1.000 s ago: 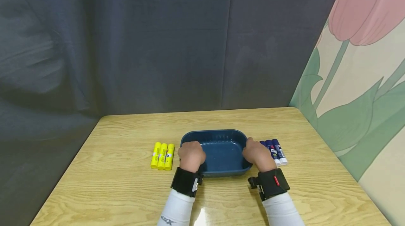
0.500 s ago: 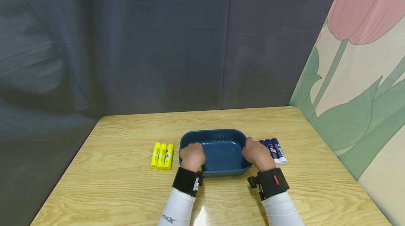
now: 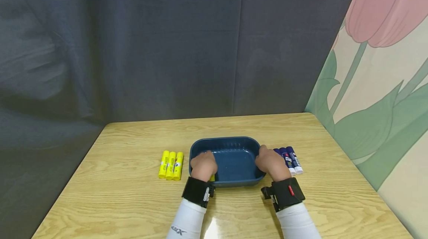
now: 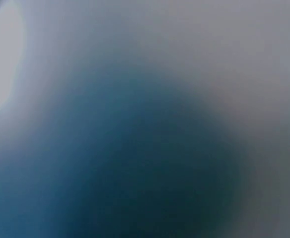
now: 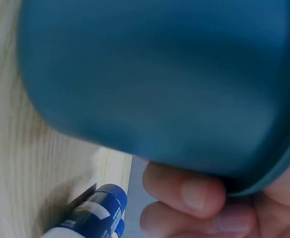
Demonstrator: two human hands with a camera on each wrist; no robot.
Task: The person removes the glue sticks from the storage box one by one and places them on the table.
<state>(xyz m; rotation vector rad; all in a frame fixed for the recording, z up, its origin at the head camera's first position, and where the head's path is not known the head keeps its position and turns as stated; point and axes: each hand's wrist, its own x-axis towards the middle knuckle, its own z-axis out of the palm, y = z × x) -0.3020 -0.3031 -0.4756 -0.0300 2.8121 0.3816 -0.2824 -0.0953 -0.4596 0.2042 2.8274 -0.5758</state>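
Observation:
A dark blue rectangular tray stands on the table, its open side up. My right hand grips its right rim; in the right wrist view the curled fingers lie under the lip, against the outer wall. Over the tray's left side is my left hand, knuckles up, fingertips hidden. A yellow end of a glue stick shows beneath that hand, held inside the tray. The left wrist view is only a blue and grey blur.
Three yellow glue sticks lie side by side left of the tray. Right of it, behind the right hand, are navy glue sticks with white ends. A dark curtain hangs behind the wooden table.
The left hand has shifted slightly right and turned a little, and the yellow glue stick's end has come into sight beneath it. The right hand keeps its grip on the tray.

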